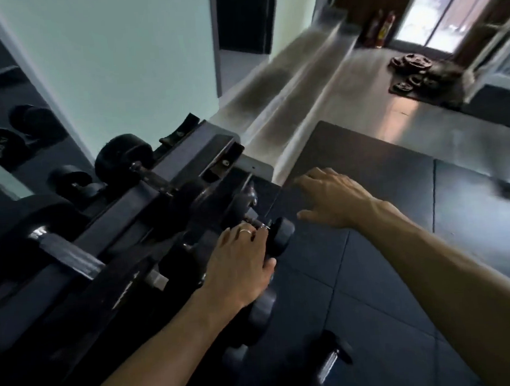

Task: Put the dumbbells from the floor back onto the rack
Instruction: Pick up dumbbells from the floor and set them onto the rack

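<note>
The left hand [240, 262], with a ring on one finger, sits just below the middle of the frame, its fingers curled over the handle of a small dumbbell [280, 236] at the front edge of the rack [147, 205]. One black end of that dumbbell shows just right of the fingers; whether it already rests fully on the rack rail cannot be told, since the hand covers the handle. The right hand [334, 198] hangs right of centre, above the dark floor mat [372, 275], fingers straight and spread, holding nothing and apart from the dumbbell. The rack fills the left and lower left of the frame, tilted in this view, with larger dumbbells [123, 156] lying across its rails toward the upper left. At the bottom centre another dumbbell [329, 361] with a bright handle lies low beside the rack; whether it is on the floor or a low shelf is unclear. Far off at the upper right, weight plates [413, 63] lie on the floor, with two fire extinguishers [382, 30] standing near a bright doorway.
</note>
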The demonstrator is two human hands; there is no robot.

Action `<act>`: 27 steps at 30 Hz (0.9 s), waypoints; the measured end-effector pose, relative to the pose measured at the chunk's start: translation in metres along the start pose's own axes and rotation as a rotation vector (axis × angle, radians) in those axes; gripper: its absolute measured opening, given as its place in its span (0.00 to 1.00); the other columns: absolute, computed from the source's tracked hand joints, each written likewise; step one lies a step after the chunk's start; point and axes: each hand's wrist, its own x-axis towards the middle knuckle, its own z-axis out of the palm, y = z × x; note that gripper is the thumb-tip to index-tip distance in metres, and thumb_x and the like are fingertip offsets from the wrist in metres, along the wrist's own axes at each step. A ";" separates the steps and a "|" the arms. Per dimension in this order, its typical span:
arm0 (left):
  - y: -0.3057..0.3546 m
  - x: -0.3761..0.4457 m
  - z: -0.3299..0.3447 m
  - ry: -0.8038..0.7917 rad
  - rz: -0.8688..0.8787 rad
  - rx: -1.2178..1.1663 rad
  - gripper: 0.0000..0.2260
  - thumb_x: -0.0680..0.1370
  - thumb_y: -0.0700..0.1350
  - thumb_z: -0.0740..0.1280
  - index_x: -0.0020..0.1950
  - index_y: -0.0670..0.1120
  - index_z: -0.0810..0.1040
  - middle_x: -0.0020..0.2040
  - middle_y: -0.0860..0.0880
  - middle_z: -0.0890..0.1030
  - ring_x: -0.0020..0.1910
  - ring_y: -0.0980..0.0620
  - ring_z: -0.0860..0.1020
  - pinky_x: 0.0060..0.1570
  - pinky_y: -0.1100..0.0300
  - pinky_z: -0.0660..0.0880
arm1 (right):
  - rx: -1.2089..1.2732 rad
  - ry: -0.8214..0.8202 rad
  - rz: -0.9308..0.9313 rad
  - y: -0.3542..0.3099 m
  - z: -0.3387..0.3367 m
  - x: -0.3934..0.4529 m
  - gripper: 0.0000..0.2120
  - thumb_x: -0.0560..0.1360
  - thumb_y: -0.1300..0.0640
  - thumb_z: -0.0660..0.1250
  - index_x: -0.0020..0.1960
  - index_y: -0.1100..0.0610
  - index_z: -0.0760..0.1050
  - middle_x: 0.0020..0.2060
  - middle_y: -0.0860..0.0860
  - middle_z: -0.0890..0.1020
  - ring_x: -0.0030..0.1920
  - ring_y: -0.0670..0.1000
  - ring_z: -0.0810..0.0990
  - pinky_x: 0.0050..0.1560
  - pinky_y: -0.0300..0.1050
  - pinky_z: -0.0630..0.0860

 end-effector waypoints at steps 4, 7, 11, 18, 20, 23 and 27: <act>0.047 -0.012 0.037 -0.093 0.132 -0.040 0.20 0.77 0.56 0.62 0.64 0.46 0.70 0.60 0.47 0.74 0.62 0.48 0.72 0.66 0.55 0.65 | 0.052 -0.171 0.156 0.038 0.046 -0.063 0.34 0.73 0.40 0.68 0.75 0.51 0.61 0.66 0.54 0.71 0.67 0.58 0.70 0.64 0.54 0.71; 0.080 -0.020 0.069 -0.169 0.200 -0.051 0.21 0.77 0.56 0.62 0.65 0.47 0.70 0.59 0.47 0.74 0.61 0.48 0.72 0.63 0.57 0.66 | 0.130 -0.246 0.260 0.062 0.081 -0.105 0.34 0.73 0.42 0.68 0.75 0.50 0.61 0.65 0.53 0.71 0.67 0.58 0.70 0.62 0.53 0.71; 0.124 -0.032 0.119 -0.274 0.244 -0.058 0.21 0.77 0.57 0.62 0.65 0.47 0.70 0.59 0.48 0.74 0.60 0.48 0.72 0.61 0.56 0.67 | 0.196 -0.297 0.325 0.094 0.127 -0.153 0.33 0.73 0.43 0.69 0.74 0.50 0.63 0.66 0.53 0.71 0.67 0.58 0.70 0.63 0.52 0.71; 0.187 -0.056 0.235 -0.468 0.241 -0.032 0.19 0.78 0.57 0.61 0.64 0.47 0.69 0.59 0.48 0.74 0.59 0.48 0.73 0.61 0.54 0.68 | 0.264 -0.372 0.361 0.157 0.232 -0.201 0.30 0.72 0.44 0.69 0.70 0.52 0.67 0.64 0.54 0.73 0.64 0.58 0.73 0.61 0.55 0.74; 0.198 -0.059 0.276 -0.512 0.224 -0.025 0.20 0.78 0.57 0.61 0.65 0.47 0.69 0.60 0.48 0.73 0.60 0.48 0.73 0.61 0.54 0.69 | 0.286 -0.376 0.356 0.175 0.270 -0.208 0.31 0.72 0.43 0.70 0.71 0.52 0.67 0.64 0.54 0.73 0.65 0.58 0.73 0.62 0.54 0.73; 0.205 -0.061 0.341 -0.570 0.181 -0.033 0.21 0.78 0.57 0.61 0.66 0.48 0.68 0.61 0.48 0.73 0.61 0.48 0.72 0.61 0.54 0.69 | 0.314 -0.400 0.343 0.195 0.335 -0.210 0.33 0.72 0.44 0.70 0.73 0.53 0.65 0.65 0.56 0.73 0.65 0.59 0.74 0.62 0.52 0.73; 0.196 -0.055 0.442 -0.623 0.127 -0.068 0.22 0.77 0.57 0.62 0.68 0.48 0.67 0.61 0.48 0.73 0.61 0.48 0.72 0.59 0.54 0.71 | 0.352 -0.407 0.346 0.214 0.441 -0.198 0.32 0.72 0.45 0.69 0.72 0.54 0.66 0.64 0.56 0.74 0.64 0.59 0.75 0.60 0.51 0.74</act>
